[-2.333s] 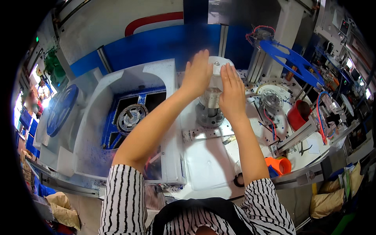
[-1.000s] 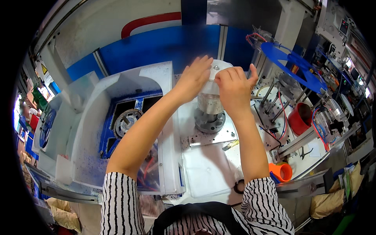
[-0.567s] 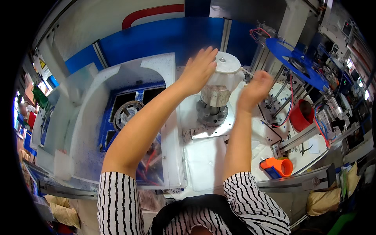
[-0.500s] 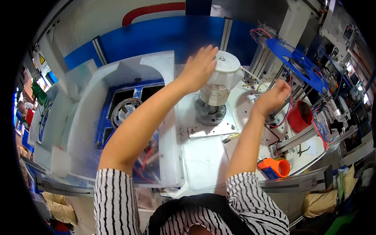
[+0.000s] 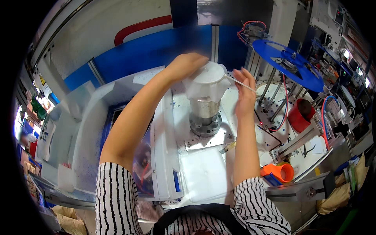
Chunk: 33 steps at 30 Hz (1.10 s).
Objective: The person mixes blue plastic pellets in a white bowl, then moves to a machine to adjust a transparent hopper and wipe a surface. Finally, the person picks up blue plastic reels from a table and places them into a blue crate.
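Observation:
A round white lid (image 5: 210,73) with a small centre knob tops an upright assembly in front of me. Translucent white film (image 5: 206,89) hangs around it, above a metal cylinder (image 5: 205,107) and a bolted dark flange (image 5: 204,126). My left hand (image 5: 188,64) reaches to the lid's far-left edge, its fingers bent down and blurred, so its grip is unclear. To the right of the lid my right hand (image 5: 245,94) is raised, fingers apart and holding nothing I can see. Close by its fingers, a thin white rod (image 5: 239,83) sticks out from the assembly.
On the left stands a big white bin (image 5: 84,143) with a blue interior. A blue disc fixture (image 5: 288,62) rises at the right on metal rods, near a red cup (image 5: 300,115). An orange tape dispenser (image 5: 279,172), pliers (image 5: 306,150) and white sheets (image 5: 205,172) lie nearer.
The left hand has shifted left and bent its fingers at the lid's edge. The right hand has moved left toward the assembly and lifted its fingers. The whole view has tilted slightly.

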Available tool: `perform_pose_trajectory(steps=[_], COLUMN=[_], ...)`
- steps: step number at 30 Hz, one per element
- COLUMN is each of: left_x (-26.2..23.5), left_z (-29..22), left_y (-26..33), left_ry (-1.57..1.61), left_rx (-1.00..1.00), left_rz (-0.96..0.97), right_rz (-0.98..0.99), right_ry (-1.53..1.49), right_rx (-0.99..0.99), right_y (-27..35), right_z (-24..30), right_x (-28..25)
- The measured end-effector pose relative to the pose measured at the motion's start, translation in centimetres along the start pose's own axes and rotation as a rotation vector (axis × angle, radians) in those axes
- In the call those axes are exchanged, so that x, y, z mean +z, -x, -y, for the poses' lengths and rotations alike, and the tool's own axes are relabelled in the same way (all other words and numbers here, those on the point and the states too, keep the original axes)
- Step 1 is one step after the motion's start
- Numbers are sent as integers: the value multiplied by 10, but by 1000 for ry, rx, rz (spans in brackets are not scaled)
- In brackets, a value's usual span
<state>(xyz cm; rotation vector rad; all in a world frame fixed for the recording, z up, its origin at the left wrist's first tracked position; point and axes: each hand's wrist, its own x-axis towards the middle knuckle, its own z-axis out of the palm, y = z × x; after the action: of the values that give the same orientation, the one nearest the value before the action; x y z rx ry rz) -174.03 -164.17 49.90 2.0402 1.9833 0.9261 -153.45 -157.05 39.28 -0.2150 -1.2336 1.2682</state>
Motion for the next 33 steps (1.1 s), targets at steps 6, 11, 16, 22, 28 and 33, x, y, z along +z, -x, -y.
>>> perform_pose_trajectory(steps=[6,11,16,22,28,33], left_x=[5,16,16,16,15,46], left_z=[-13,10,9,21,-14,-30], left_y=[-14,-23,-27,16,95,96], left_ry=[145,228,305,632,-518,-1110], left_rx=[-120,-102,-228,-304,579,809], left_rz=[33,26,109,-175,-368,-470], right_rz=[447,349,173,-351,-567,-238], right_ry=[-14,-126,-122,-156,12,-267], right_rx=[226,223,381,401,361,540], right_y=[-49,-36,-6,12,17,13], right_z=[-15,-27,-37,-75,-64,-1], right_x=[21,27,24,-16,-21,32])
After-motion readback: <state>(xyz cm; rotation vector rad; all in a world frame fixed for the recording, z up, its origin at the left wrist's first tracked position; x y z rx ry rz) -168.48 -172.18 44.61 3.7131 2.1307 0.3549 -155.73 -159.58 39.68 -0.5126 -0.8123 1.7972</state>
